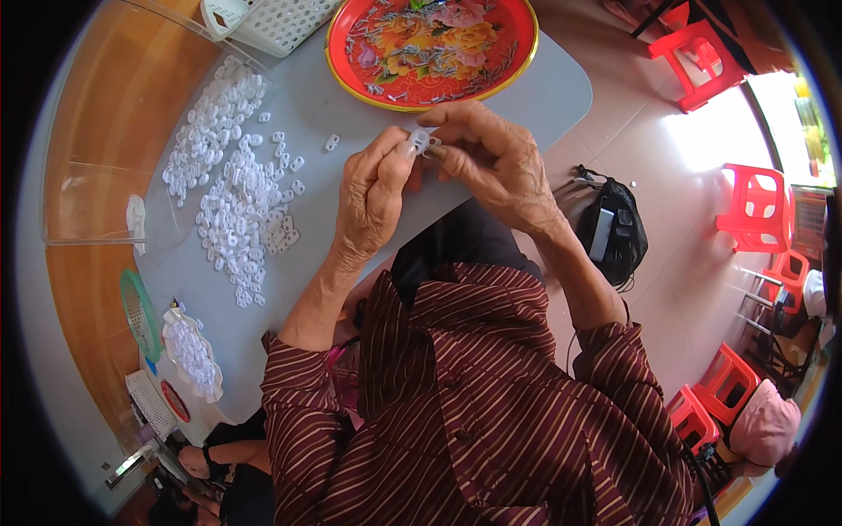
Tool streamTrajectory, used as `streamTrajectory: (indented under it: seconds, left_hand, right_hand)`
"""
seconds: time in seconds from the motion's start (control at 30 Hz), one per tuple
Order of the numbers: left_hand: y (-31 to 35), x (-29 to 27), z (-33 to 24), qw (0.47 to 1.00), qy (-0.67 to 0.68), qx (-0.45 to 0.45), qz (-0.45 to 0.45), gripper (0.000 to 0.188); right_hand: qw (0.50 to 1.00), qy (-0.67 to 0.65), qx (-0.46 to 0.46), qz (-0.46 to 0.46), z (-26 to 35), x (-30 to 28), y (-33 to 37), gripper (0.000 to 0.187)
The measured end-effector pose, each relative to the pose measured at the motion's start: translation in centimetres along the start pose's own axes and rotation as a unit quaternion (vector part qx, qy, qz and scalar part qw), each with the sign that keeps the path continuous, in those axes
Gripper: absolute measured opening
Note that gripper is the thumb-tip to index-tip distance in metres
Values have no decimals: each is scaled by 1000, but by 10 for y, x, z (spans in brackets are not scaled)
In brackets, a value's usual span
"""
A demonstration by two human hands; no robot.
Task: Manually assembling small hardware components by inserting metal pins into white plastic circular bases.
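Between my two hands, just in front of the red tray, is a small white plastic piece (420, 140) with holes in it. My left hand (375, 186) pinches it from the left with thumb and forefinger. From the other side, my right hand (495, 167) grips it between thumb and fingertips. Whether a second part is in the fingers I cannot tell. Close beyond my hands, the round red flowered tray (351, 77) with a yellow rim holds many small metal pins. Left of my hands, similar white plastic pieces (235, 215) lie in heaps on the grey table (307, 197).
A white perforated basket (285, 24) stands at the far edge, beside a clear panel (105, 175). A white dish (189, 351) of white pieces sits at the left. A black mesh bag (618, 228) lies on the floor, right. Red stools (756, 209) stand farther right. Another person's arm (232, 456) shows lower left.
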State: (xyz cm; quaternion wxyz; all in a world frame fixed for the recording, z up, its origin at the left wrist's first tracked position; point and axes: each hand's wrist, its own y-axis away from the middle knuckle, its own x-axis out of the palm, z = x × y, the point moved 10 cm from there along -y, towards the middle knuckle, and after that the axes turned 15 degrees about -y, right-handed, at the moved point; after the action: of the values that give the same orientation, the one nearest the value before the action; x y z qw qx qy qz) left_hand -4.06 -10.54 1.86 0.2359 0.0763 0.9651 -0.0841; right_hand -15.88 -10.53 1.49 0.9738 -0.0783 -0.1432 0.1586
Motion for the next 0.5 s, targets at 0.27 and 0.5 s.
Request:
streamTrajectory:
  seconds: [0.27,0.5]
  left_hand:
    - [1,-2,5,1000,-21,8,-6,24]
    - [-2,0,7,1000,-4,4,29,22]
  right_hand:
    - [1000,-2,2,11,-1,5,1,28]
    - [996,72,-43,29,9,8,0,37]
